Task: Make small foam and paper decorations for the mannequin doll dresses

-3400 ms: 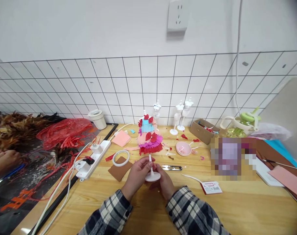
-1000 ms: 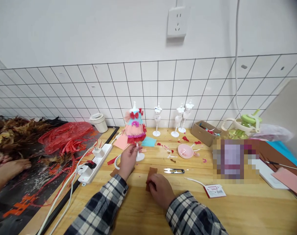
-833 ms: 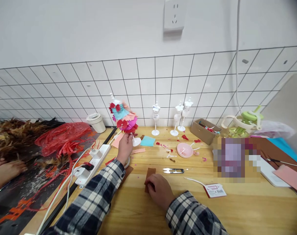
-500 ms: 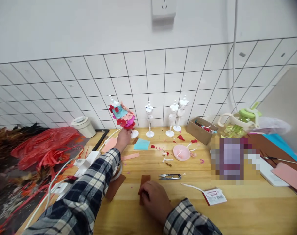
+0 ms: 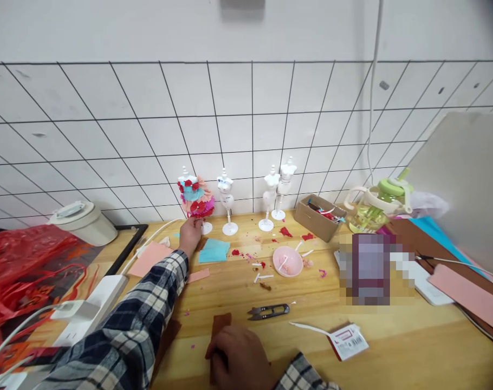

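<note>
My left hand (image 5: 190, 235) reaches to the wall side of the table, its fingers closed around the lower stand of a miniature dress form (image 5: 195, 197). That form stands upright, dressed in turquoise, pink and red crepe paper with red flowers. Just right of it is a bare white dress form (image 5: 226, 197). Close to me, my right hand (image 5: 240, 355) is curled over a brown crepe paper strip (image 5: 221, 323), with its fingertips partly hidden. Thread snips (image 5: 268, 311) lie beyond it, near a pink dish (image 5: 287, 262).
Two more bare dress forms (image 5: 270, 197) stand by the wall. A cardboard box (image 5: 319, 219) of small items and a green-lidded bottle (image 5: 378, 208) are at the right. A power strip (image 5: 90, 311) and a white canister (image 5: 84, 223) occupy the left. Turquoise paper (image 5: 214, 251) and scraps lie mid-table.
The dressed form has gone from tilted to upright, with my left hand still at its stand. My view has shifted left. My right hand remains on the brown strip.
</note>
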Available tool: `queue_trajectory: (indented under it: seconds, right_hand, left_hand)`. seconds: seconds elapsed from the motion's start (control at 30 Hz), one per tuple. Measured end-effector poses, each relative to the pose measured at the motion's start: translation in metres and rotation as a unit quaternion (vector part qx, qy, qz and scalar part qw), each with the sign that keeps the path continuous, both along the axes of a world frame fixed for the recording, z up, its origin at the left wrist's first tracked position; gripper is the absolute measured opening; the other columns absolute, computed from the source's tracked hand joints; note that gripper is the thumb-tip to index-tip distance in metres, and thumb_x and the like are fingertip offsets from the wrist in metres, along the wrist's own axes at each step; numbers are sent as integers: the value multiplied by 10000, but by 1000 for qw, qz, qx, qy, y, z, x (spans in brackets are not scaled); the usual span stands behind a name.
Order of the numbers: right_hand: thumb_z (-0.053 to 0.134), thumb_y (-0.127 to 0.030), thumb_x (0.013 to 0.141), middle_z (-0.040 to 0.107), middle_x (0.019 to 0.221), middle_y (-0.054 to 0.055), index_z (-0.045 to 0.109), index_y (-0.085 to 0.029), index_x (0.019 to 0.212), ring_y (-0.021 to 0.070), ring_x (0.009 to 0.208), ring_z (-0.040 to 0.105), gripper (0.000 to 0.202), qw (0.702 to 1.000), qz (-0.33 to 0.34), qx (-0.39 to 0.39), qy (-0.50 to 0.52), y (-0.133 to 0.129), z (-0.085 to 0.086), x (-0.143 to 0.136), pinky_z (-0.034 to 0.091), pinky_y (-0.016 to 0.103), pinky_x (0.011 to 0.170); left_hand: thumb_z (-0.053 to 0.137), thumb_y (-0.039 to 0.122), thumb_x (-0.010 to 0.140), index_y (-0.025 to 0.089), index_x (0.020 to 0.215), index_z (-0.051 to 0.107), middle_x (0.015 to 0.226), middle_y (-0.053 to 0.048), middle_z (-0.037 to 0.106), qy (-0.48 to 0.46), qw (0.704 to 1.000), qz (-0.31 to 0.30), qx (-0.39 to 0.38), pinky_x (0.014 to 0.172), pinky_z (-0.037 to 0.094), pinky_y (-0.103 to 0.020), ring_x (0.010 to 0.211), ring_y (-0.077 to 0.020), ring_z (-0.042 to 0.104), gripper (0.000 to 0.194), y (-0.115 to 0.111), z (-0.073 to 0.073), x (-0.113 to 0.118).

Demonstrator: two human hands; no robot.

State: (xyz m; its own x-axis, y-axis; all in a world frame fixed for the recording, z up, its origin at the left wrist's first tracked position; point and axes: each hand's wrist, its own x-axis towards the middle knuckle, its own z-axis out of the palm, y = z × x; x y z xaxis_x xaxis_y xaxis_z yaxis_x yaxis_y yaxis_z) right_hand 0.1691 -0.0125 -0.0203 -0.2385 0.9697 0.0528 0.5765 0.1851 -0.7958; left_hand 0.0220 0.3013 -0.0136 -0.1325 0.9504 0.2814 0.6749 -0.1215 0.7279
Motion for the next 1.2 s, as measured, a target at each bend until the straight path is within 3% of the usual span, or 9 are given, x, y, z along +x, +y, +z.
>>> queue_trajectory:
  seconds: [0.23,0.47,0.53,0.67,0.8,0.87,0.97,1.1,1.2]
  right_hand:
    - [563,-111,714,683,858,-14,659,-269,815,180,873,618,210,1000,2,-14,-3,1,1,0,400,273,758]
    - [559,-128,746,670,871,-19,649,-263,839,169,868,600,187,1000,7,-10,-10,-1,2,2,388,277,770]
    - [554,-128,753,668,876,-20,646,-263,847,165,870,595,189,1000,6,-9,-10,-1,4,3,384,276,765]
    - [559,-144,763,669,876,-25,646,-267,852,160,871,588,175,1000,9,-4,-5,-2,7,5,379,274,768]
    - [557,-161,776,675,889,-25,655,-271,862,164,885,587,171,1000,10,-9,-6,-3,7,6,372,280,764]
    - [556,-165,778,679,893,-28,660,-275,863,164,886,589,174,1000,9,-9,-7,-2,6,6,368,283,763]
    - [561,-174,775,681,882,-28,666,-276,855,163,879,590,167,1000,6,-3,-4,-1,5,6,365,284,757]
    - [561,-167,761,680,873,-32,666,-278,851,156,868,593,177,1000,7,-2,6,-1,7,8,367,276,747]
    - [554,-170,760,679,879,-33,662,-280,856,156,875,592,182,1000,5,-1,4,-1,7,8,367,276,745]
  left_hand:
    - [553,305,759,159,898,632,863,-87,703,-11,1000,23,5,746,449,-297,803,-215,630,217,4,-5,6]
    - [501,90,665,155,981,490,1044,-127,549,-42,982,183,31,904,383,-408,1027,-261,525,323,-27,-23,26]
    - [481,61,643,165,940,507,976,-100,566,-45,986,157,16,875,404,-394,978,-254,546,316,-32,-28,35]
    - [551,72,610,162,993,566,978,-84,631,-42,998,33,-26,831,454,-363,899,-242,604,394,-30,-29,53]
    - [696,147,580,152,1233,509,1258,-138,578,-27,996,-77,-36,952,425,-362,1134,-278,551,679,-22,-23,70]
    - [706,216,630,155,1306,463,1309,-139,558,-20,992,-116,-35,1000,396,-351,1205,-263,518,721,-19,-20,76]
    - [639,292,737,160,1328,462,1192,-109,650,-9,987,-156,-44,970,426,-336,1135,-227,582,631,-18,-16,82]
    - [563,335,797,173,1122,647,1006,-79,724,21,984,-167,-60,860,479,-340,952,-229,653,372,-26,-10,84]
    - [556,347,805,187,1018,701,972,-78,734,49,983,-161,-68,825,477,-336,911,-237,656,303,-44,-6,85]
